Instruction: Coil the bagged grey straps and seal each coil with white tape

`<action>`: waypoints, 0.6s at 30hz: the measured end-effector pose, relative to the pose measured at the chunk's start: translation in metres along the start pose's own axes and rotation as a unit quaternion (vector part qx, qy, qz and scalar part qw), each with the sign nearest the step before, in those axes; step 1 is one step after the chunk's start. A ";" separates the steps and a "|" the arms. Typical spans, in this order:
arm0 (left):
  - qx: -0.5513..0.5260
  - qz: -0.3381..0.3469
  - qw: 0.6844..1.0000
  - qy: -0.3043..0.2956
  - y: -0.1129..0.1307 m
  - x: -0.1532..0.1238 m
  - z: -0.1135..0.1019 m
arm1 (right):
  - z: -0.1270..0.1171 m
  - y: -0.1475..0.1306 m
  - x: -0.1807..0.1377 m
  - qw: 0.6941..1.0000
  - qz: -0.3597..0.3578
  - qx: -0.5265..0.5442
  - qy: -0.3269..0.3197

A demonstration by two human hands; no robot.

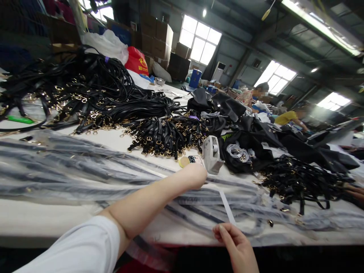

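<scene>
White tape strip point(226, 206) pinched by right hand point(237, 246) at table edge point(42, 218), left hand point(196, 175) clenched nr tape dispenser point(212, 154).

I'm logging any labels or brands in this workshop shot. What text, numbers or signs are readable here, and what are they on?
No text can be read for certain.
Red bag behind the black straps: yellow printed characters, too blurred to read.
White tape dispenser by the left hand: no marking visible.
White strip held by the right hand: blank.
Cardboard boxes at the back: no legible print.
</scene>
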State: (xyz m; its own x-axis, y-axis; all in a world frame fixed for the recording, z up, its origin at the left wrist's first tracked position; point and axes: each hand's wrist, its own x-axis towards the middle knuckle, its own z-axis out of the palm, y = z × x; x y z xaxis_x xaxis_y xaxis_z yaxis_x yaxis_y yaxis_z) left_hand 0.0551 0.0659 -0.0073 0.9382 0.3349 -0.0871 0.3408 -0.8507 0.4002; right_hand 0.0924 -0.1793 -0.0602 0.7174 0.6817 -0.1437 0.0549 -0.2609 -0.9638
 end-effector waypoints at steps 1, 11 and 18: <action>-0.003 -0.001 1.000 0.003 0.001 -0.003 -0.008 | -0.002 0.001 0.002 1.000 -0.005 0.000 0.007; -0.245 0.017 0.969 0.014 0.038 -0.036 -0.053 | -0.004 -0.017 0.013 0.992 -0.089 0.059 -0.060; -0.327 0.129 0.935 -0.051 0.102 -0.061 -0.025 | 0.002 -0.046 -0.024 0.954 -0.076 0.010 -0.291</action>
State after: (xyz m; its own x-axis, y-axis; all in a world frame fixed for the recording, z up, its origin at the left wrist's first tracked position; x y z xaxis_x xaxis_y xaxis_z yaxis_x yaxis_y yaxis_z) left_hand 0.0312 -0.0312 0.0615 0.9964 0.0830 0.0162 0.0235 -0.4564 0.8894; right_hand 0.0711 -0.1827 -0.0128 0.1947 0.9760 -0.0971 0.1096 -0.1200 -0.9867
